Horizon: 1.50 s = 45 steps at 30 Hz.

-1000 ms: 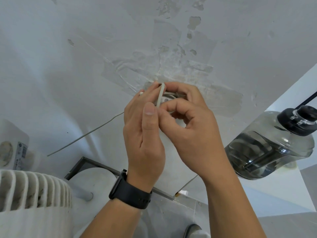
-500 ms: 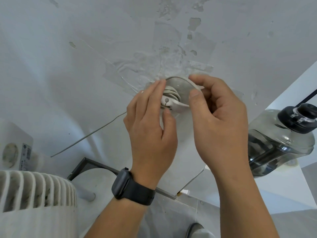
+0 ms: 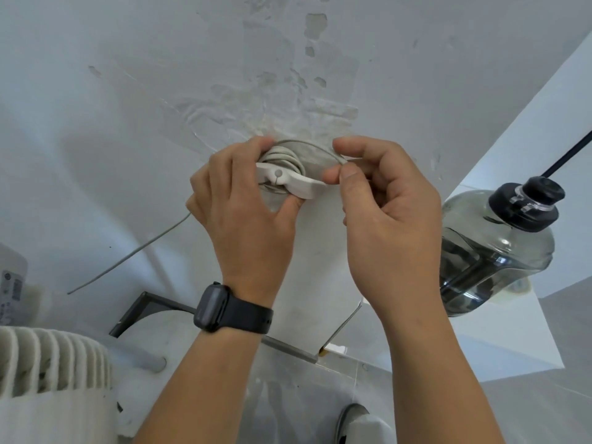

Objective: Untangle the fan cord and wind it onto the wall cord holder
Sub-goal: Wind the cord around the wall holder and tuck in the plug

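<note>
Our left hand point(image 3: 243, 216) grips the wall cord holder point(image 3: 288, 182), fingers curled over the coiled fan cord point(image 3: 282, 157). Our right hand point(image 3: 384, 213) pinches a cord loop beside it. Fan point(image 3: 48, 373) lower left; water jug point(image 3: 493, 248) right.

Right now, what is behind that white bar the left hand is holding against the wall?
Several turns of grey cord are coiled behind the white cord holder. How the holder fixes to the wall is hidden by the coil and the left hand.
</note>
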### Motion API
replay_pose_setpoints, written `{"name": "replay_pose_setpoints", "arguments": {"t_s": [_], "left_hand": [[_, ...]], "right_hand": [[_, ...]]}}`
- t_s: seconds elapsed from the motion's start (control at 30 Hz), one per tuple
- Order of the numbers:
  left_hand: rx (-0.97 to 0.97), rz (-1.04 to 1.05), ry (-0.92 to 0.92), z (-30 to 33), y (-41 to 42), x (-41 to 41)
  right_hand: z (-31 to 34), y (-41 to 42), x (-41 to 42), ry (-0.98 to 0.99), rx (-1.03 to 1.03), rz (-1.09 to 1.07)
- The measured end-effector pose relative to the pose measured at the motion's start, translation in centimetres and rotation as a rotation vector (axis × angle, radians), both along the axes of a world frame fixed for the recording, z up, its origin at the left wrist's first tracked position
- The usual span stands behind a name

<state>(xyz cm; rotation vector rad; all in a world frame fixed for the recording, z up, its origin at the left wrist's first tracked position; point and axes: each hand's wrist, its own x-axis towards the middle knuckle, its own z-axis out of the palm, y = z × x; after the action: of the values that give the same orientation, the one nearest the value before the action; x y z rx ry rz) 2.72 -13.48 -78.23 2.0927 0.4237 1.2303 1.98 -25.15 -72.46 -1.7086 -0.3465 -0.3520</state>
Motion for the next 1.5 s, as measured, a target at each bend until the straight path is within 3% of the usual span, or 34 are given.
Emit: {"name": "replay_pose_setpoints", "arguments": {"t_s": [0.2,0.53,0.7,0.83,1.0,1.13,1.33,1.5], "left_hand": [[0.014,-0.057,-0.078,0.2,-0.2,0.2],[0.025,-0.164,-0.143,-0.2,-0.2,0.6],[0.019,-0.181,-0.161,-0.7,-0.2,0.6],[-0.115,-0.214,-0.201,-1.3,-0.4,0.1],[-0.319,-0.146,-0.215,-1.9,-0.9,-0.2],[-0.433,-0.061,-0.258,-2.4,-0.9,-0.8],[-0.891,-0.265,-0.212,-2.1,-0.4,-1.4],[-0.927,-0.342,-0.191,-1.7,-0.7,-2.1]], "right_hand": [[-0.8,-1.6,0.6,-0.051,-0.009,-0.111],[-4.9,-0.9,0.4,-0.347,-0.129,-0.386],[-7.4,-0.7,1.0,-0.389,-0.238,-0.385],[-8.2,0.1,1.2,-0.376,-0.261,-0.352],[-8.6,1.5,1.2,-0.327,-0.303,-0.270],[-8.1,1.9,0.9,-0.143,-0.164,-0.102],[-6.0,2.6,0.1,0.273,-0.021,0.193],[-5.2,2.1,0.5,0.288,-0.097,0.281]]}}
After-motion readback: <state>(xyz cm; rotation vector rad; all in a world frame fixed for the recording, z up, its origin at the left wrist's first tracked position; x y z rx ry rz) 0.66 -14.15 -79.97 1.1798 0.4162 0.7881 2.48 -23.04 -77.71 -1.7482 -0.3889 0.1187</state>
